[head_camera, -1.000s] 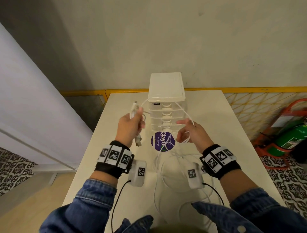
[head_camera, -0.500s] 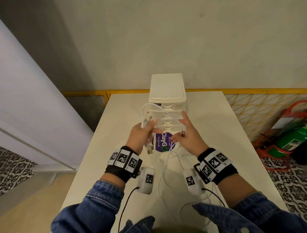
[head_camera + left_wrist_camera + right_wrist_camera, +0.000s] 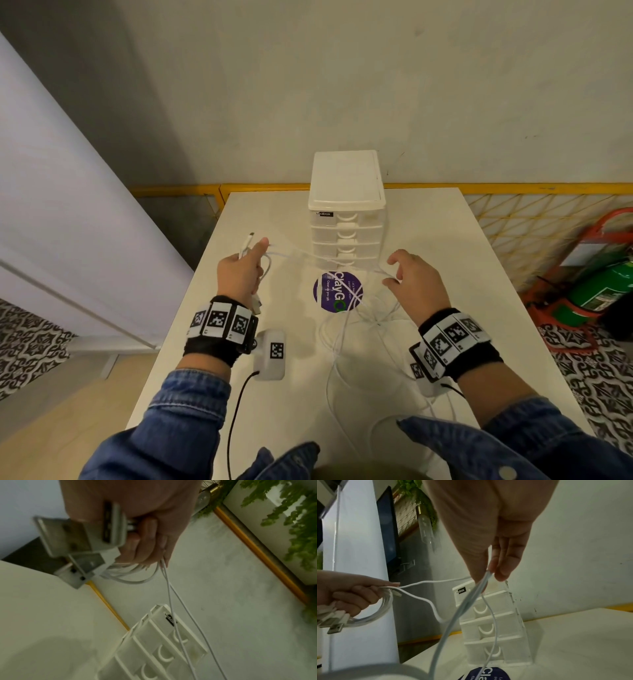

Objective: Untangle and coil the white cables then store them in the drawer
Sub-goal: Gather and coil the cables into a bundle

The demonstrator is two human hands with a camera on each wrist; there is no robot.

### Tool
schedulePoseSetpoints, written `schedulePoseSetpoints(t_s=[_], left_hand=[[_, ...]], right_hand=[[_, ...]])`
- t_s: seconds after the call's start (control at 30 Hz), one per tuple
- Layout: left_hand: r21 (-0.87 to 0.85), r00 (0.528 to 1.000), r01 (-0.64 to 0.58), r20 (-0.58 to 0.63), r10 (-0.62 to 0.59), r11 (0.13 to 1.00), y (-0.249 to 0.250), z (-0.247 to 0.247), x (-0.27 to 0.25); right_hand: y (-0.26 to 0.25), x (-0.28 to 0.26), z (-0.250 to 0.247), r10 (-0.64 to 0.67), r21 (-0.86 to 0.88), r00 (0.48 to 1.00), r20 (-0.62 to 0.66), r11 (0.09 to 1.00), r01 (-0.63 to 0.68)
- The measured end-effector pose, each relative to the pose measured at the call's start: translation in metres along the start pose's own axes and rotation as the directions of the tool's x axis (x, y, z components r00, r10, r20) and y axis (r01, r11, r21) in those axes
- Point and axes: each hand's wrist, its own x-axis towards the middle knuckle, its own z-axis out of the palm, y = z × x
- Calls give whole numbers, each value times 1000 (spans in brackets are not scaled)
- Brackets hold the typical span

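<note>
White cables lie in a loose tangle on the desk in the head view, just in front of the drawer unit and across the purple sticker. Left hand has its grip closed around a bundle of loops and plugs, one connector sticking up past the thumb. Strands run from it across the drawer fronts to the right hand, held well apart from the left, both above the desk

Left wrist: fingers curled tight on the coiled loops, USB plugs jutting from the fist, two strands dropping toward the drawer unit; drawers look closed

Right wrist: right hand pinches the cable strands between thumb and fingertips, other fingers fairly straight. Left hand at the frame's left grips the coil, USB ends hanging below it
</note>
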Motion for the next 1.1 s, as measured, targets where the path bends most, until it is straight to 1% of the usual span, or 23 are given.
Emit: schedulePoseSetpoints(t_s=[0.07, 0.17, 0.23, 0.3, 0.37, 0.47, 0.5, 0.57, 0.63, 0.67, 0.7, 0.73, 0.77, 0.8, 0.83, 0.87, 0.9, 0.93, 0.97, 1.0, 1.03, 1.07, 1.1], left_hand=[[50, 1000, 8, -21, -7, 999, -5, 2, 1], [152, 999, -32, 31, 28, 988, -12, 15, -5], [204, 994, -88, 88, 71, 975, -13, 26, -13], [247, 984, -133, 151, 98, 960, -14, 38, -19], [280, 972, -171, 207, 115, 945, -18, 47, -21], [339, 961, -173, 264, 83, 925, -21, 57, -20], [358, 959, -166, 274, 66, 919, -22, 58, -20], [357, 964, -125, 266, 27, 926, -24, 55, -16], [284, 976, -24, 214, -39, 959, -30, 44, -5], [247, 982, 37, 173, -81, 968, -33, 36, 1], [209, 985, 94, 122, -121, 973, -35, 27, 6], [177, 986, 139, 68, -153, 974, -36, 18, 10], [152, 985, 166, 24, -171, 974, -36, 9, 12], [142, 983, 182, -5, -183, 973, -36, 2, 13], [143, 983, 185, -12, -185, 972, -35, -3, 13], [160, 984, 173, 3, -176, 972, -36, -6, 13], [187, 987, 146, 39, -155, 971, -36, -5, 11], [218, 988, 104, 90, -127, 970, -36, -2, 9], [240, 984, 61, 147, -98, 969, -37, 4, 6], [250, 977, 24, 197, -76, 968, -36, 10, 2], [244, 969, 2, 239, -62, 970, -34, 16, -2], [234, 960, -15, 274, -51, 972, -33, 21, -5], [230, 952, -33, 304, -39, 973, -30, 25, -8]], right_hand=[[-1, 1, 1, 46, -64, 997, 65, 997, -42], [-4, 3, 6, 108, -97, 981, 164, 991, -93], [-9, 2, 9, 80, -63, 976, 202, 996, -69], [-19, 0, 9, -17, -8, 977, 213, 1000, 19], [-30, -5, 10, -150, 41, 971, 186, 989, 145], [-39, -8, 15, -317, 81, 946, 64, 947, 312], [-38, -8, 16, -350, 112, 937, 18, 932, 346], [-32, -7, 15, -339, 177, 937, -77, 921, 348], [-18, -3, 11, -253, 223, 946, -205, 928, 297], [-8, -2, 9, -181, 228, 947, -264, 943, 243], [5, -1, 9, -86, 230, 948, -307, 960, 162], [18, 0, 8, 32, 241, 942, -335, 969, 53], [33, 0, 9, 158, 263, 925, -347, 963, -66], [47, -1, 10, 281, 279, 902, -328, 941, -192], [61, -2, 12, 389, 270, 882, -266, 908, -319], [72, -4, 14, 480, 210, 864, -152, 870, -447], [77, -6, 16, 546, 88, 838, -7, 835, -543], [78, -9, 19, 579, -47, 807, 118, 815, -578], [74, -10, 21, 570, -134, 801, 183, 821, -554], [69, -11, 25, 503, -141, 846, 176, 864, -484], [61, -10, 27, 373, -87, 921, 112, 927, -365], [52, -9, 28, 197, -17, 980, 21, 980, -197], [41, -7, 29, 16, 32, 998, -59, 999, -14]])
